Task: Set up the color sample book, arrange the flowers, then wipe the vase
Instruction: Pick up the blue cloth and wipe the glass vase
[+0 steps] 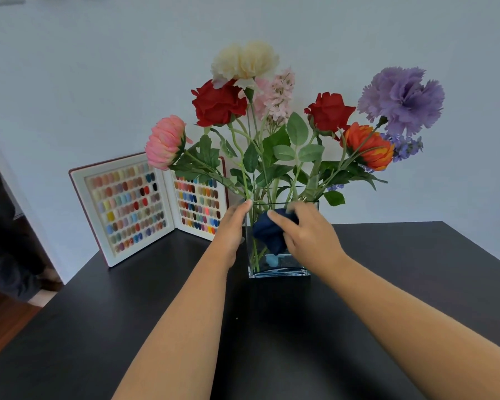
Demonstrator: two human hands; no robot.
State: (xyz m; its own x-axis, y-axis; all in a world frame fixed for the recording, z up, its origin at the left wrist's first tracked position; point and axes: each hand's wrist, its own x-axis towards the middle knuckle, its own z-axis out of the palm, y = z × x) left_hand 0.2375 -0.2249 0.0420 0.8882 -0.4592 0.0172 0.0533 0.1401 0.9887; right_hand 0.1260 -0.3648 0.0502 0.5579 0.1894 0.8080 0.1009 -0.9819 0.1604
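Note:
A square clear glass vase (283, 269) stands on the black table (272, 327) and holds several artificial flowers (274, 122) in red, pink, cream, orange and purple. My left hand (233, 226) grips the vase's left wall, thumb at the rim. My right hand (306, 232) holds a bunched dark blue cloth (270, 233) against the vase's front face near the top. The color sample book (133, 203) stands open and upright at the back left, against the wall, its rows of colored chips facing me.
The white wall runs right behind the vase and book. The table's left edge drops off to a wooden floor (3, 321), where a person's dark-clothed legs and a foot (9, 255) show at the far left.

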